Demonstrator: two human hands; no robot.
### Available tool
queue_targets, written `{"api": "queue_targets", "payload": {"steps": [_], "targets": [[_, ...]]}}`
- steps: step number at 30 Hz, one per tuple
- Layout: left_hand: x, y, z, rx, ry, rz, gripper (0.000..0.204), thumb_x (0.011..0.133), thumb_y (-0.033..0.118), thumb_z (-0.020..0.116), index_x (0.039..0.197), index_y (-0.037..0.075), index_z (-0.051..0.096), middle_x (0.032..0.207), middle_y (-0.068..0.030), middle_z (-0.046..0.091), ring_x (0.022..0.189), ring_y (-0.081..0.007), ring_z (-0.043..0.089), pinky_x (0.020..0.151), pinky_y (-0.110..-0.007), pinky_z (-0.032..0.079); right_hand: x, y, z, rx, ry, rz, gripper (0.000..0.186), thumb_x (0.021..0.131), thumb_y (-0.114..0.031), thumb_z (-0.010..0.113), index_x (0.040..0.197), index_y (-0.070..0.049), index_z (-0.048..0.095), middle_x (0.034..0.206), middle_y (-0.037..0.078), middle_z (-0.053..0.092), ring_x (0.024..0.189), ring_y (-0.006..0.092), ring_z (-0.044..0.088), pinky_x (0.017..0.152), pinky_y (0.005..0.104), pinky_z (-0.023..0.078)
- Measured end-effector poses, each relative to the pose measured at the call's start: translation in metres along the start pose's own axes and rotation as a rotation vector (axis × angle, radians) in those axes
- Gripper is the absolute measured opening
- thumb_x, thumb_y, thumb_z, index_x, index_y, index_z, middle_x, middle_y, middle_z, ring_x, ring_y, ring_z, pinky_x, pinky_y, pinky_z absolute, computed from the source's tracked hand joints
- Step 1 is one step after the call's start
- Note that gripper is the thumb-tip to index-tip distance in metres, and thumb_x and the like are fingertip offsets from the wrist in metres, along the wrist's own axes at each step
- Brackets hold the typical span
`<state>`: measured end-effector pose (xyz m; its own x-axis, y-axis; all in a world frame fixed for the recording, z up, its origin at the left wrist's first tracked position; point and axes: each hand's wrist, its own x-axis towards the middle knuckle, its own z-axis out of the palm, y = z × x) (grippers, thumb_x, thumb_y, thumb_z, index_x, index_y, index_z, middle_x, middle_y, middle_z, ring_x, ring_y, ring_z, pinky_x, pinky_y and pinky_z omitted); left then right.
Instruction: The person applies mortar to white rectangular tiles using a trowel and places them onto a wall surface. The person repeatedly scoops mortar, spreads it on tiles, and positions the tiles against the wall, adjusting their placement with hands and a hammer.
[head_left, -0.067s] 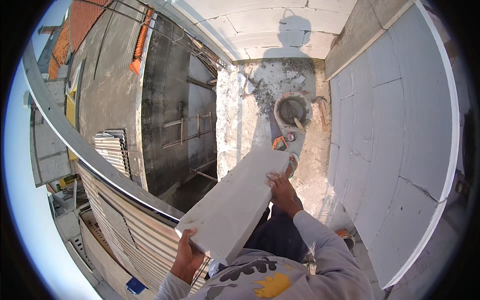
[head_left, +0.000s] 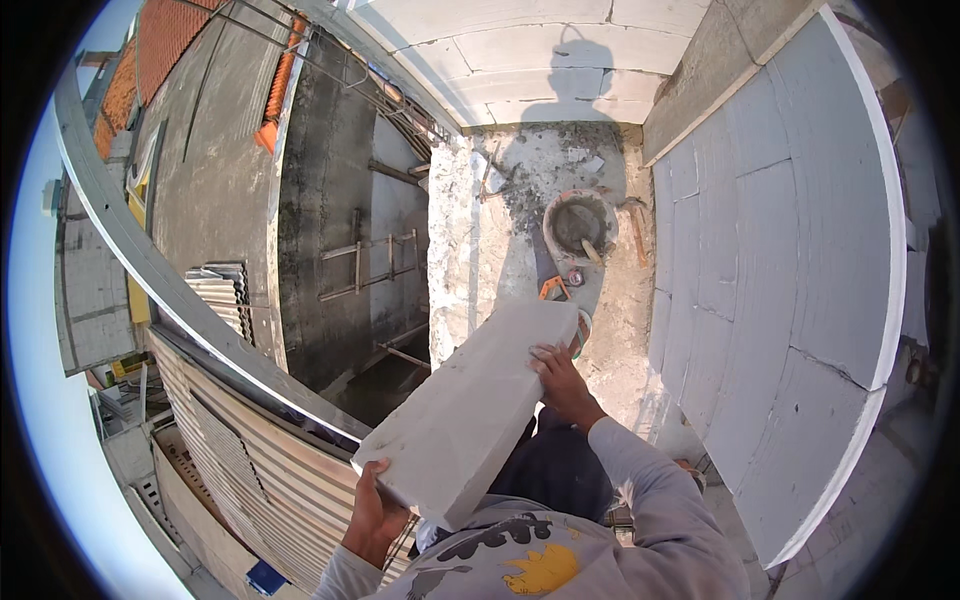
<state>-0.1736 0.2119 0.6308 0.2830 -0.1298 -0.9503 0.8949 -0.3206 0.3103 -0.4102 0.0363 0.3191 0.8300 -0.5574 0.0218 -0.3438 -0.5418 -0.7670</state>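
A long white aerated concrete block (head_left: 465, 400) is held in front of my body, tilted so that its far end points up and to the right. My left hand (head_left: 374, 512) grips the near left corner, thumb on the top face and the other fingers hidden beneath. At the far right side, my right hand (head_left: 564, 385) is closed over the edge, fingertips on the top face. Beyond the block, a handsaw (head_left: 548, 272) with an orange handle lies on the floor. A round bucket (head_left: 580, 222) of grey mortar stands past it, with a wooden-handled tool inside.
To my right rises a block wall (head_left: 770, 260); another block wall (head_left: 530, 65) closes the far end and carries my shadow. On the left the rough ledge (head_left: 452, 240) drops off to a lower level. A long metal beam (head_left: 200, 310) and corrugated roofing (head_left: 240, 430) lie beyond.
The view has shifted slightly, so the walls and bucket sit a little differently in the picture. Both hands keep the same hold on the block.
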Motion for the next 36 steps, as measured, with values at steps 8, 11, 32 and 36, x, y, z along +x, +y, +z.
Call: {"api": "queue_targets", "payload": {"steps": [8, 11, 32, 36], "targets": [[0.000, -0.016, -0.088, -0.278, -0.349, -0.141, 0.077, 0.086, 0.049, 0.054, 0.153, 0.012, 0.043, 0.149, -0.0162, 0.052, 0.134, -0.0392, 0.054, 0.104, -0.062, 0.047, 0.087, -0.089, -0.157, -0.344, -0.360, -0.403, 0.069, 0.067, -0.020, 0.088, 0.127, -0.009, 0.056, 0.130, 0.010, 0.058, 0.135, 0.0304, 0.050, 0.121, 0.0600, 0.028], [0.040, -0.037, -0.110, -0.382, -0.561, -0.120, 0.078, 0.088, 0.056, 0.050, 0.152, 0.011, 0.047, 0.145, -0.0178, 0.057, 0.129, -0.0413, 0.058, 0.104, -0.060, 0.050, 0.117, -0.114, -0.201, -0.481, -0.449, -0.505, 0.070, 0.066, -0.026, 0.088, 0.126, -0.010, 0.056, 0.127, 0.007, 0.058, 0.126, 0.0263, 0.055, 0.112, 0.0508, 0.035], [0.011, 0.086, 0.138, 0.249, -0.176, 1.260, 0.055, 0.080, 0.010, 0.089, 0.126, -0.006, 0.062, 0.118, -0.0144, 0.069, 0.107, -0.0221, 0.066, 0.094, -0.037, 0.053, 0.330, -0.264, -0.529, -0.963, -0.626, -0.350, 0.085, 0.063, -0.021, 0.094, 0.134, 0.000, 0.053, 0.128, 0.016, 0.060, 0.121, 0.0362, 0.060, 0.104, 0.0461, 0.052], [0.018, 0.168, 0.193, 0.277, -0.163, 1.408, 0.057, 0.082, 0.013, 0.089, 0.127, -0.007, 0.060, 0.118, -0.0148, 0.069, 0.106, -0.0226, 0.064, 0.095, -0.036, 0.050, 0.382, -0.228, -0.576, -0.822, -0.534, -0.362, 0.080, 0.062, -0.017, 0.092, 0.130, 0.002, 0.053, 0.125, 0.020, 0.059, 0.119, 0.0386, 0.059, 0.103, 0.0461, 0.051]]}}
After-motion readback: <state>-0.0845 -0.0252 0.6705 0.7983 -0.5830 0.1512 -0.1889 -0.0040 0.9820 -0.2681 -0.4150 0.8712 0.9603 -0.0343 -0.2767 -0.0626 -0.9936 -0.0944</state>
